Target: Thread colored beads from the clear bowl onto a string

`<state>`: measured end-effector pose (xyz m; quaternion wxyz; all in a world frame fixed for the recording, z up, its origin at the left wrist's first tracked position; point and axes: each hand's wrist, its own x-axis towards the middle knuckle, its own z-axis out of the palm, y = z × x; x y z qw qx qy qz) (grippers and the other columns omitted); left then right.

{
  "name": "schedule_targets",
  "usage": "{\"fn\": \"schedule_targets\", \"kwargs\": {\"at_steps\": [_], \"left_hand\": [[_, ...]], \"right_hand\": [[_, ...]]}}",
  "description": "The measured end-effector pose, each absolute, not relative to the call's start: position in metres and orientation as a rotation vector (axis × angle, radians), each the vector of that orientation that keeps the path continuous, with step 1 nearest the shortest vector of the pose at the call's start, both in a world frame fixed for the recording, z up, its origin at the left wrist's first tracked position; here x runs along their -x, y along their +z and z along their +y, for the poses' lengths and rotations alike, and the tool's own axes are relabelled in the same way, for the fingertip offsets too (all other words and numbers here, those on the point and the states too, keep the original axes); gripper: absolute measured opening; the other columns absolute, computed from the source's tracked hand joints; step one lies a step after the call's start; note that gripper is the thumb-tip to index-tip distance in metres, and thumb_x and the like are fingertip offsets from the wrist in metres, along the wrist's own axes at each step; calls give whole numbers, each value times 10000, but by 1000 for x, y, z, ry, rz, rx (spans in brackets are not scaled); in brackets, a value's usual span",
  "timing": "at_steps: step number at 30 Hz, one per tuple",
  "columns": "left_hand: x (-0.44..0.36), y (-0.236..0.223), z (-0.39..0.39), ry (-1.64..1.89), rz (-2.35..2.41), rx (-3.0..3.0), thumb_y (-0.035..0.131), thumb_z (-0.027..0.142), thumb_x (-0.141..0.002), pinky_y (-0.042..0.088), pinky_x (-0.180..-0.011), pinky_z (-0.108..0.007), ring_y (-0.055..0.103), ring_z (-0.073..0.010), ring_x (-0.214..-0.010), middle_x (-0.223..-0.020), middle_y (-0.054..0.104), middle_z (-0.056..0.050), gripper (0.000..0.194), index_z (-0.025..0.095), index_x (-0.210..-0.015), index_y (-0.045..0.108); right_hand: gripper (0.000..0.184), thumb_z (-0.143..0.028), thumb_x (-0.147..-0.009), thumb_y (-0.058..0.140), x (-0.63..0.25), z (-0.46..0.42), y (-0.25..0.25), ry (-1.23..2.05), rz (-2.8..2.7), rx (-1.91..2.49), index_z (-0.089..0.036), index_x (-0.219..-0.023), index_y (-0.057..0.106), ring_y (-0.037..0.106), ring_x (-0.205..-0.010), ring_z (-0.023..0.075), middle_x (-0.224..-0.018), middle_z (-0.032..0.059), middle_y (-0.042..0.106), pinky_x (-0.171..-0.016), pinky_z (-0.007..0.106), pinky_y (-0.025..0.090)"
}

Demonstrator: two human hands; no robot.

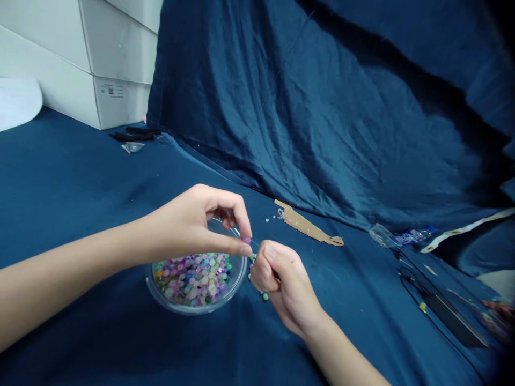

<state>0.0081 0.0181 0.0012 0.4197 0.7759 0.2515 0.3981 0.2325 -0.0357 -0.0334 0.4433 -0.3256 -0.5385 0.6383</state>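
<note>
Glossy round pastel beads

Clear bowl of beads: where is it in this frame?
In the head view, the clear bowl sits lower centre on the blue cloth, under the left hand, with the right hand just to its right.

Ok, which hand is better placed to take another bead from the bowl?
Left, probably: the left hand sits over the bowl, pinching a pink bead. The right hand is curled beside the bowl, with small beads at its fingers, so it looks occupied.
</note>
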Motion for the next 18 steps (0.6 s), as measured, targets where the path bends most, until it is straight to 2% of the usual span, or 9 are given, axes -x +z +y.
{"fn": "schedule_targets", "kwargs": {"at_steps": [4, 9, 18], "left_hand": [[-8, 2, 18, 1019, 632, -1979, 921, 305, -839, 546, -762, -241, 678, -138, -815, -848, 785, -17, 185, 174, -863, 792], [-8, -1, 21, 1007, 583, -2026, 914, 342, -850, 553, -773, -261, 713, -157, -850, -888, 804, -31, 188, 188, -886, 813], [-10, -3, 22, 1051, 608, -2044, 905, 295, -835, 550, -749, -259, 708, -152, -813, -853, 807, -19, 134, 196, -870, 822]], "right_hand": [[467, -471, -1038, 682, -231, -36, -32, 1591, -1338, 839, -202, -685, 539, 149, -522, 94, -540, -110, 250, -531, 292, 143], [471, -475, -1033, 687, -230, -36, -32, 1598, -1322, 866, -206, -681, 528, 139, -530, 98, -536, -109, 237, -536, 296, 141], [451, -431, -1066, 653, -232, -35, -33, 1626, -1331, 871, -199, -695, 542, 137, -529, 100, -542, -107, 241, -529, 297, 131]]}}
